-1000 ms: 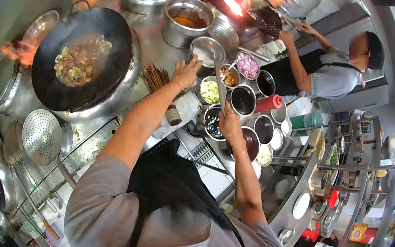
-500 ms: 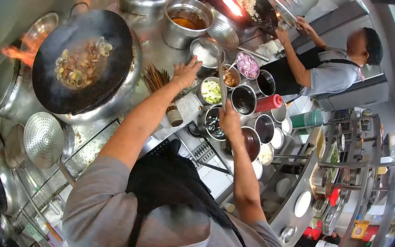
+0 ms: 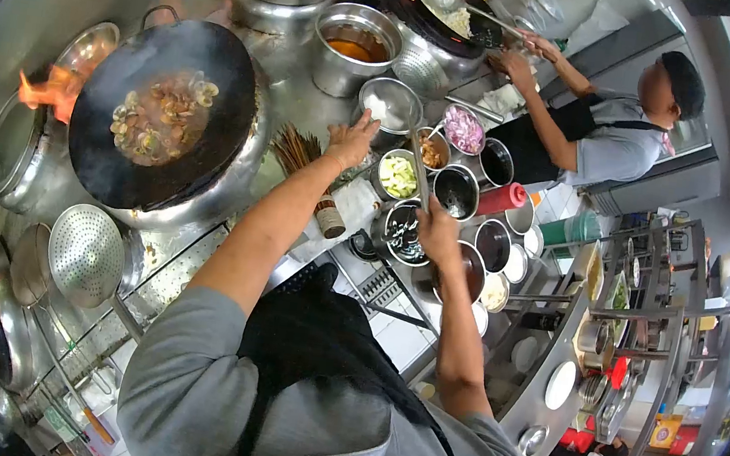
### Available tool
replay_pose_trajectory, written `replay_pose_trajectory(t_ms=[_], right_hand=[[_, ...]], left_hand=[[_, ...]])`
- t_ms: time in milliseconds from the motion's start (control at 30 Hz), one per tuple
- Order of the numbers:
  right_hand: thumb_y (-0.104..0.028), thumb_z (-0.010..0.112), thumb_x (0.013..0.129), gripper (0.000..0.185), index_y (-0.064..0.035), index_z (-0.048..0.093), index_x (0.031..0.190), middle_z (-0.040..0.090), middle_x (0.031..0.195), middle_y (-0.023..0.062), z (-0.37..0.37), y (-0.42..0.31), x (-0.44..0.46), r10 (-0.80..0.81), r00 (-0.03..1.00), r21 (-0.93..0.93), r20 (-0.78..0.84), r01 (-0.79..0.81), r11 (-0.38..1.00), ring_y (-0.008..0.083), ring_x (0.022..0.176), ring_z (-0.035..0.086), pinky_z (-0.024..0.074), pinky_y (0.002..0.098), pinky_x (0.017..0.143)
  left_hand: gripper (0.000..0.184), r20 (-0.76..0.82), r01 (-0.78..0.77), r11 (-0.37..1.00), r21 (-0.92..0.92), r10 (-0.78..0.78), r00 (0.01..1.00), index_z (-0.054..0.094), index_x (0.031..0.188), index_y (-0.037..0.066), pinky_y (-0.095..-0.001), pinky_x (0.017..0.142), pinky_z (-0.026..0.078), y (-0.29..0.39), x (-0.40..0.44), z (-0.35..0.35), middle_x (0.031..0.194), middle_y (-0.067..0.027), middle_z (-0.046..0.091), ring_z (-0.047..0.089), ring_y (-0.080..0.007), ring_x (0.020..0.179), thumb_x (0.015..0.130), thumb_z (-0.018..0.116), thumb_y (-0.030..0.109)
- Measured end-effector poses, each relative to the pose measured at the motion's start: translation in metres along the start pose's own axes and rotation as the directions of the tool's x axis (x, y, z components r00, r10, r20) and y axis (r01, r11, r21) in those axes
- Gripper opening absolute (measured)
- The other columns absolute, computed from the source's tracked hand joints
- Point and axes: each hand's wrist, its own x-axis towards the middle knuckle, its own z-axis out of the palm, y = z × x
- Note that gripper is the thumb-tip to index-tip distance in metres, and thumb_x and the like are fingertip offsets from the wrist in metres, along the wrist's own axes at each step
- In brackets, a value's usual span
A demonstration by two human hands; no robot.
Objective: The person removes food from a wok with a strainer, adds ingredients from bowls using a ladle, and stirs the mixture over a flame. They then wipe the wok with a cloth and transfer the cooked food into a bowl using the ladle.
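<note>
The ladle [image 3: 421, 164] is held by the right hand [image 3: 439, 237], which is closed around its handle. The far end of the ladle is seen at the steel bowl [image 3: 403, 105], ahead of both hands; whether its head sits inside the bowl or over it cannot be told. White contents [image 3: 374, 105] are seen there. The left hand [image 3: 350, 144] is held open with the fingers apart, reaching to the near side of the bowl; whether the rim is touched cannot be made out.

For good control, the handle is best gripped firmly, and the ladle head is best held level so that nothing is spilled. Only small amounts should be handled at a time, since a white seasoning, if that is what it is, is easily overdone. The fingers of the left hand are best held clear of the ladle's edge.

Care is called for over the neighbouring tubs: the green pieces [image 3: 398, 177] lie just beside the handle, and the dark sauce [image 3: 456, 191] stands close to the right hand, so the handle should not be swung low. The brush [image 3: 330, 216] lies under the left forearm and is easily knocked.

The wok [image 3: 151, 189], well off to the left, is seen smoking around the clams [image 3: 160, 116], with flame [image 3: 53, 94] beyond it; slow handling could let them catch.
</note>
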Motion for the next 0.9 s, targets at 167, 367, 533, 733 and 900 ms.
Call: replay_pose_trajectory(t_ms=[167,367,533,733,900], right_hand=[[-0.009,0.061,0.084,0.037,0.0051,0.054,0.117,0.061,0.095,0.0321,0.005,0.002,-0.014,0.059,0.997,0.049,0.045,-0.061,0.997,0.0441,0.093,0.061,0.0483,0.0435,0.08],[-0.015,0.056,0.087,0.037,0.0043,0.053,0.118,0.061,0.08,0.0308,0.028,0.008,-0.01,0.026,1.0,0.001,0.005,-0.026,1.0,0.0472,0.082,0.061,0.0486,0.0487,0.072],[-0.014,0.058,0.086,0.037,0.0058,0.054,0.117,0.061,0.084,0.0314,0.012,0.0,-0.008,0.048,0.999,0.126,0.005,-0.048,0.991,0.0459,0.084,0.061,0.049,0.0471,0.072],[-0.014,0.055,0.089,0.036,-0.0004,0.053,0.122,0.063,0.085,0.0273,0.002,-0.013,-0.014,0.162,0.976,0.16,0.147,-0.185,0.97,0.0354,0.081,0.066,0.0499,0.0402,0.071],[-0.014,0.056,0.086,0.041,0.0006,0.05,0.124,0.061,0.082,0.0308,0.042,-0.003,-0.011,0.143,0.988,0.046,0.054,-0.145,0.988,0.0467,0.082,0.061,0.0485,0.0481,0.069]], left_hand=[[0.065,-0.004,0.03,1.0,-0.005,-0.03,1.0,0.028,0.146,0.028,-0.0624,0.102,0.024,0.002,-0.001,-0.003,0.157,0.0,0.008,0.043,-0.0395,0.123,0.087,0.044,0.006],[0.063,0.011,0.029,1.0,-0.011,-0.028,1.0,0.028,0.146,0.028,-0.0642,0.102,0.024,-0.001,0.003,-0.001,0.157,0.0001,0.01,0.043,-0.0399,0.123,0.088,0.041,0.007],[0.061,0.001,0.012,1.0,-0.005,-0.012,1.0,0.028,0.145,0.028,-0.0644,0.101,0.027,-0.002,0.003,0.002,0.157,-0.0001,0.009,0.043,-0.0406,0.123,0.089,0.039,0.008],[0.064,0.014,0.031,0.999,-0.02,-0.031,0.999,0.026,0.146,0.028,-0.065,0.102,0.026,-0.003,0.002,0.002,0.157,0.0006,0.006,0.042,-0.0434,0.123,0.088,0.042,0.007],[0.066,0.024,0.032,0.999,-0.033,-0.032,0.999,0.025,0.146,0.03,-0.0648,0.102,0.026,0.0,0.001,0.003,0.157,0.0012,0.007,0.041,-0.0444,0.123,0.087,0.043,0.006]])
